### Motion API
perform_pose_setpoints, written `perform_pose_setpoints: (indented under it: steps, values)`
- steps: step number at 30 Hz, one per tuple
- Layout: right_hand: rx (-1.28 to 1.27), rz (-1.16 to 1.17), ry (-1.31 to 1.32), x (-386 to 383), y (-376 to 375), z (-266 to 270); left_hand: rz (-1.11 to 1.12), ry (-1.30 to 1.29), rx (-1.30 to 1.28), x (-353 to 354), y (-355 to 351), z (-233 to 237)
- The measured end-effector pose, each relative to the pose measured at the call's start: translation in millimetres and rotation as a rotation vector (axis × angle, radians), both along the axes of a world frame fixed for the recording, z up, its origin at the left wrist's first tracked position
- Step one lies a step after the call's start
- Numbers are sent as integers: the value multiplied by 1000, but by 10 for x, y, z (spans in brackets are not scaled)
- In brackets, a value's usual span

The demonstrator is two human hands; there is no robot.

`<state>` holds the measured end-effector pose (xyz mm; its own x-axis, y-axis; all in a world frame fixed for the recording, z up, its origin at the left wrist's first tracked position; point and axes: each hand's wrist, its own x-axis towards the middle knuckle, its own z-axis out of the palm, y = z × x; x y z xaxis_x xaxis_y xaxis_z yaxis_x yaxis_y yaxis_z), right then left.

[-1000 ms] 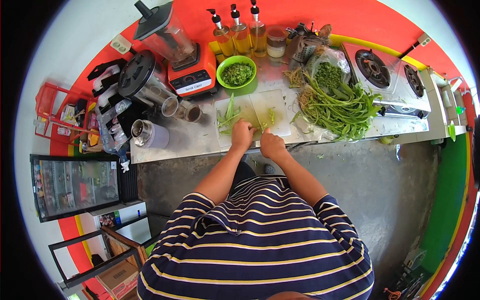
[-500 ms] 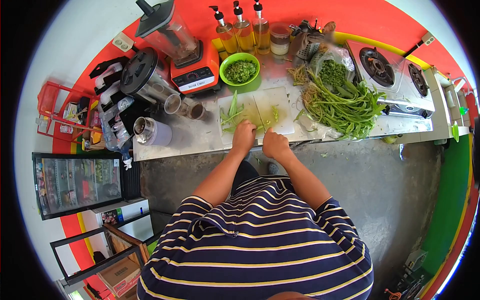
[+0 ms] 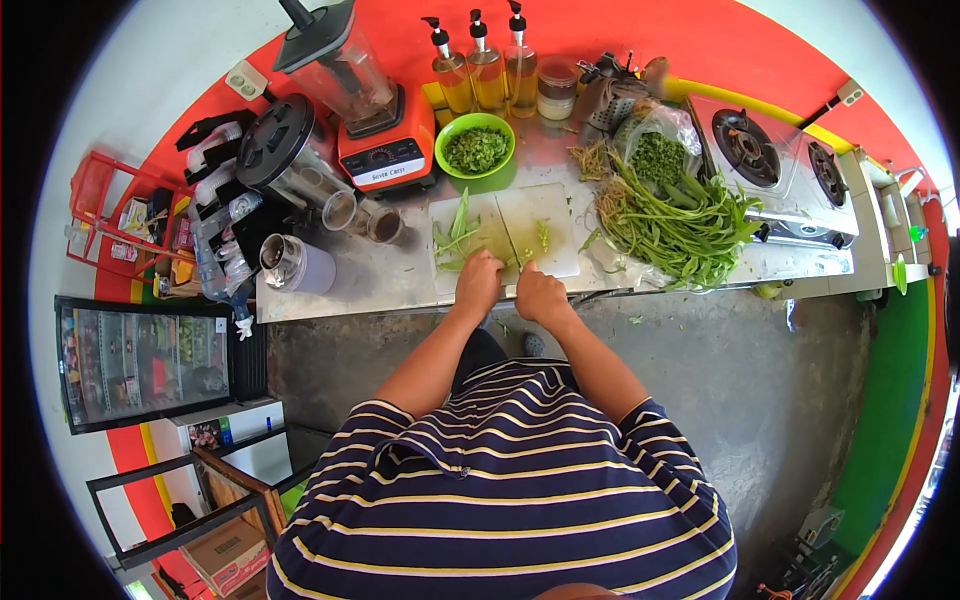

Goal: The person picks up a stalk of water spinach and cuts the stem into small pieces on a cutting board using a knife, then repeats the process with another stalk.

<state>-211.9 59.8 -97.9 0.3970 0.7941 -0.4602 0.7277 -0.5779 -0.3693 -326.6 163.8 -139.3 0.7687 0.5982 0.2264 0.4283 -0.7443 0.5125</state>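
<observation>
A white cutting board [image 3: 562,262] lies at the counter's front edge. My left hand [image 3: 480,283] is closed at its near edge, holding down leafy greens [image 3: 458,236] whose long leaves spread over the board's left part. My right hand [image 3: 542,295] is a fist just beside it. From that fist a thin dark line runs up the board, looking like a knife [image 3: 507,230] seen edge-on; its handle is hidden in my fingers. Small chopped pieces [image 3: 543,234] lie right of the blade. Behind the board stands a green bowl [image 3: 505,176] of chopped greens.
A big heap of long-stemmed greens [image 3: 690,225] sits to the right, before a gas stove [image 3: 775,165]. On the left stand a red blender [image 3: 385,150], a lidded jug [image 3: 290,165] and a metal-topped container [image 3: 310,270]. Three pump bottles [image 3: 487,80] line the back.
The view has shifted slightly, so the counter appears a little lower and further left. Both hands keep nearly the same place at the board's near edge.
</observation>
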Motion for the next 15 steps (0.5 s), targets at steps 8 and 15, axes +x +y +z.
perform_pose_setpoints:
  steps: [8,15]
  values:
    - [8,10,-25,-27,-1,-98,18,-25,-50,-22,29,-18]
    - [12,32,-37,-60,8,-19,31,-15,-128,-39,54,61]
